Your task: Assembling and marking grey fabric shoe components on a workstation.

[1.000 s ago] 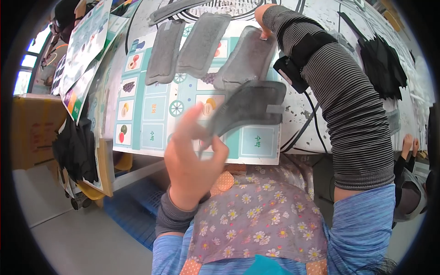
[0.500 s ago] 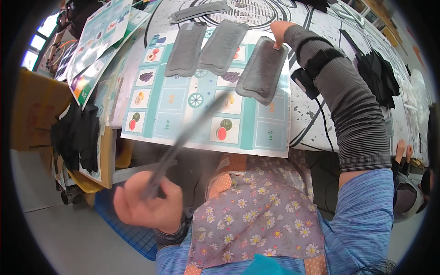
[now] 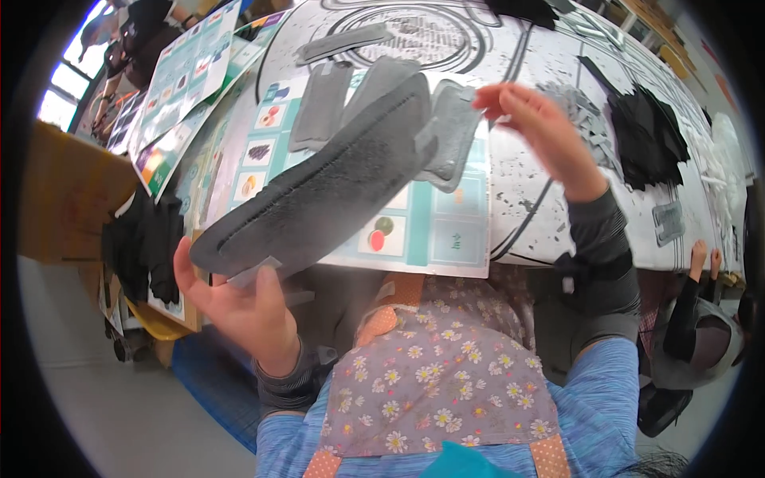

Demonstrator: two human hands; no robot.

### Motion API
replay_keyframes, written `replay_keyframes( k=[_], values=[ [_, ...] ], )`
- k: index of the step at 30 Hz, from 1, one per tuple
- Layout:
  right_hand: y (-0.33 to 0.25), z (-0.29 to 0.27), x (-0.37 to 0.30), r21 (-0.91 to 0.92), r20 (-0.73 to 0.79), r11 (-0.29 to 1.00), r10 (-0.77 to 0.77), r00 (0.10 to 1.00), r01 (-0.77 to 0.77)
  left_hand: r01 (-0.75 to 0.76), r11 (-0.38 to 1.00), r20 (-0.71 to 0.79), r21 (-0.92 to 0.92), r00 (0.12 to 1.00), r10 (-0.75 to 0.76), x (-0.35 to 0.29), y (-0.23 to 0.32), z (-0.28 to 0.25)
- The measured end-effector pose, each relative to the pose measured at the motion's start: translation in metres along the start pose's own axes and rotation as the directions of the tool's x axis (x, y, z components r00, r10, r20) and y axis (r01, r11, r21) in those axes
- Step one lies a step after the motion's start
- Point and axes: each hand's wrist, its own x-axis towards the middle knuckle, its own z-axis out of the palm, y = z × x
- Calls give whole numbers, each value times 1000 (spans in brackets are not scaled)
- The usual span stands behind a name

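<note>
A long grey fabric pad (image 3: 319, 179) with a stitched dark edge and a pale tab slants up in front of me. My left hand (image 3: 247, 307) grips its lower end, thumb on the near edge and fingers behind. My right hand (image 3: 546, 135) is raised at the right, fingers loosely apart, holding nothing visible. Its fingertips are close to a smaller grey pad (image 3: 454, 139); whether they touch it I cannot tell. Two more grey pads, a left one (image 3: 321, 103) and a partly covered one (image 3: 378, 76), rest on a printed picture sheet (image 3: 454, 255).
Another grey pad (image 3: 347, 41) lies farther back on the white patterned table (image 3: 518, 223). Grey strips (image 3: 578, 119) and black cloth pieces (image 3: 649, 127) are at the right. Printed sheets (image 3: 187, 76) and a cardboard box (image 3: 76, 199) stand at the left. Another person's hands (image 3: 705, 259) show at the far right.
The long pad has swung from a blurred, edge-on view to show its broad face. My right hand has moved away from the smaller pad's top corner, toward me and to the right.
</note>
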Motion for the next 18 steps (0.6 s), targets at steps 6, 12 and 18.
replay_keyframes(
  k=[6,12,18],
  values=[
    [21,9,-70,499,-3,866,44,999,-37,288,917,205,-276,950,-237,0,-9,56],
    [13,2,-118,539,-244,840,218,945,-55,452,868,398,-206,849,-348,-17,-37,95],
    [33,-32,-180,542,-411,836,347,843,-80,568,820,754,-66,567,-332,-48,-43,116]
  ],
)
